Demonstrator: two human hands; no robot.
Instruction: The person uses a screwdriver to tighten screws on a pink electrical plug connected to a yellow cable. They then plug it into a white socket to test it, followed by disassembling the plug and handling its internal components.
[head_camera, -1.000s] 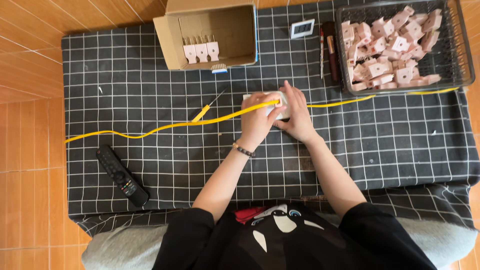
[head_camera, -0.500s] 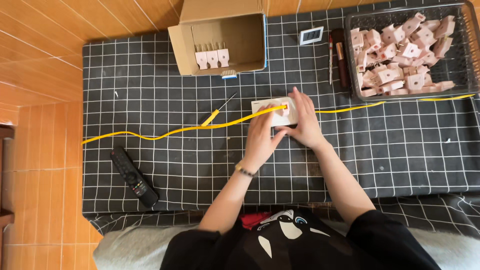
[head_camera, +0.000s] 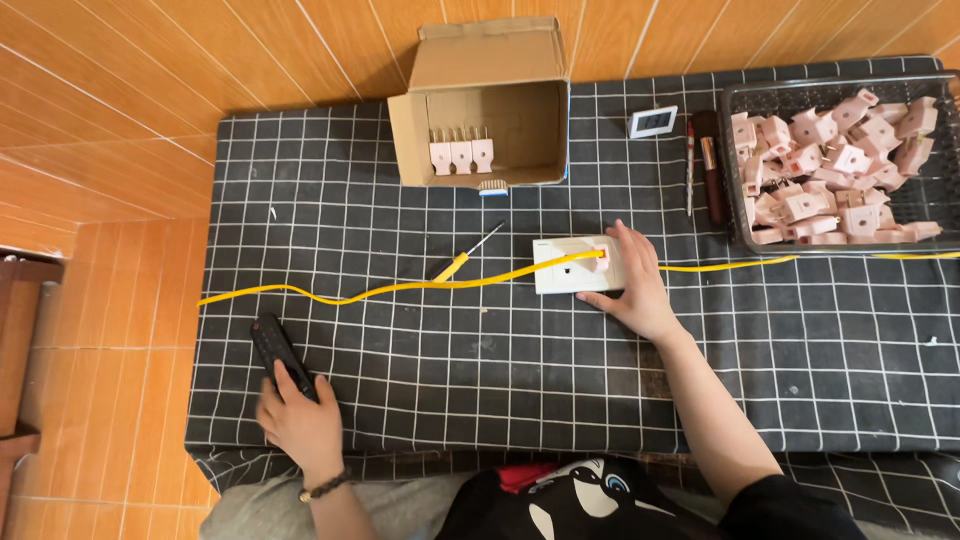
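My right hand (head_camera: 632, 288) rests on the right side of a white socket block (head_camera: 567, 265) on the black checked cloth (head_camera: 480, 360), fingers spread over it. A pink plug part sits in the block, and a yellow cable (head_camera: 400, 288) runs across it from left to right. My left hand (head_camera: 297, 420) is at the near left edge of the cloth, its fingers closed around the near end of a black remote control (head_camera: 275, 350).
An open cardboard box (head_camera: 487, 115) with three pink plugs lies at the back. A wire basket (head_camera: 840, 165) holds several pink plugs at the back right. A yellow-handled screwdriver (head_camera: 465, 255), a small white timer (head_camera: 653, 121) and dark tools (head_camera: 705, 165) lie nearby.
My left hand left the socket block and moved down-left to grasp the remote. The right hand stayed on the block. The view shifted, showing more floor at the left.
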